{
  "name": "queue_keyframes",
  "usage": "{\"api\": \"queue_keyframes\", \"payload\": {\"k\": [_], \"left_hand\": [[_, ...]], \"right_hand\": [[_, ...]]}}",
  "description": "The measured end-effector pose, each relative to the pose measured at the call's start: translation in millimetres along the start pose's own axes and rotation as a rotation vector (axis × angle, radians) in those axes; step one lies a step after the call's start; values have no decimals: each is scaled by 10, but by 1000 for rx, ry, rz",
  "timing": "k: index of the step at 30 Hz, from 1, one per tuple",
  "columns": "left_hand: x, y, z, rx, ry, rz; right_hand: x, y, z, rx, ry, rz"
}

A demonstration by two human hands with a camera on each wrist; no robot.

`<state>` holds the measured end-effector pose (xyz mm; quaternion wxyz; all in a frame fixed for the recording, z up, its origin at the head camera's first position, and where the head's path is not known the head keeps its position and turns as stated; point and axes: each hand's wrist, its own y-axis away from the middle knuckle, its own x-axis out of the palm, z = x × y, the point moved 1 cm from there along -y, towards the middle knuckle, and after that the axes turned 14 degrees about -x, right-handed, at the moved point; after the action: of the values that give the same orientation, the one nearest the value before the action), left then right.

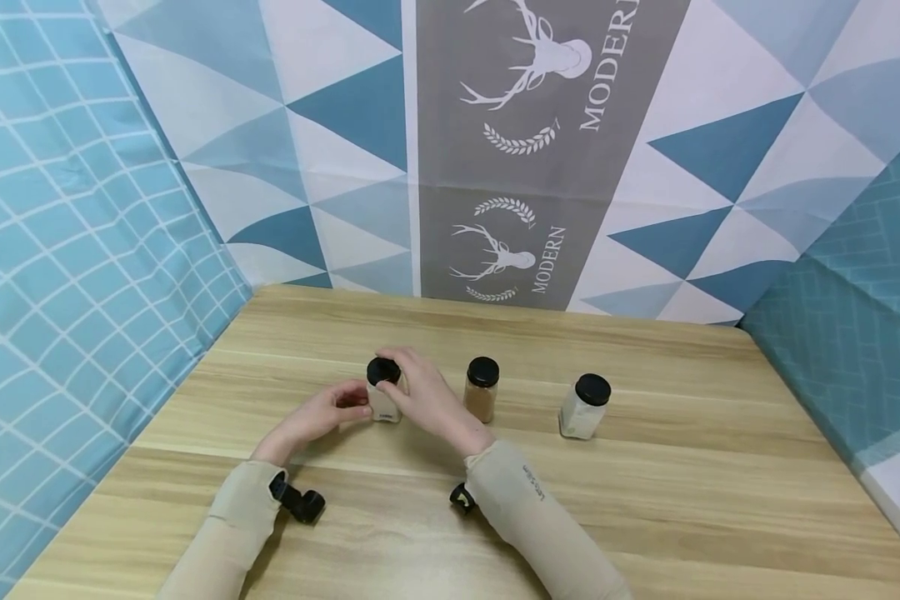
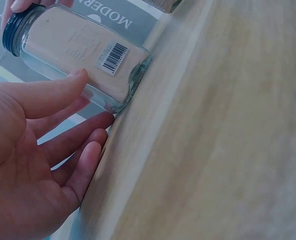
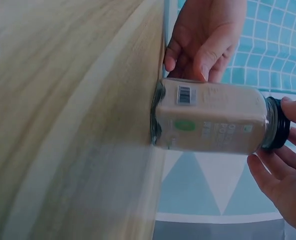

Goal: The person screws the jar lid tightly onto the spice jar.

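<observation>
A square glass spice jar (image 1: 385, 403) of pale beige powder stands upright on the wooden table, its black lid (image 3: 277, 124) on top. From above, my right hand (image 1: 429, 396) grips this lid between thumb and fingers. My left hand (image 1: 324, 414) holds the lower part of the jar from the left. In the left wrist view, its thumb lies across the near face of the glass and a finger passes behind. A barcode label (image 2: 112, 58) shows low on the jar; a green mark and print show in the right wrist view.
To the right stands a second jar (image 1: 481, 392) with brown powder and a black lid. Farther right is a third jar (image 1: 585, 407) of whitish contents, also black-lidded. The wooden table (image 1: 690, 492) meets patterned cloth (image 1: 360, 208) at the back and tiled-print cloth (image 1: 67, 250) at the left.
</observation>
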<state>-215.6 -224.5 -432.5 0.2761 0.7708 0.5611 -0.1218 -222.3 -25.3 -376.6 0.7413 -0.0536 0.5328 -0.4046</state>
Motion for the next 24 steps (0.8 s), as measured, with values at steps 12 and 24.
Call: {"api": "queue_keyframes", "payload": {"k": [12,24], "left_hand": [[-11,1,37,-2,11,-4],[7,-12,2,18,-16,-2]], "right_hand": [[-71,67,-47,24,-4,-115],[-54,52,-48,-16,-16,-67]]}}
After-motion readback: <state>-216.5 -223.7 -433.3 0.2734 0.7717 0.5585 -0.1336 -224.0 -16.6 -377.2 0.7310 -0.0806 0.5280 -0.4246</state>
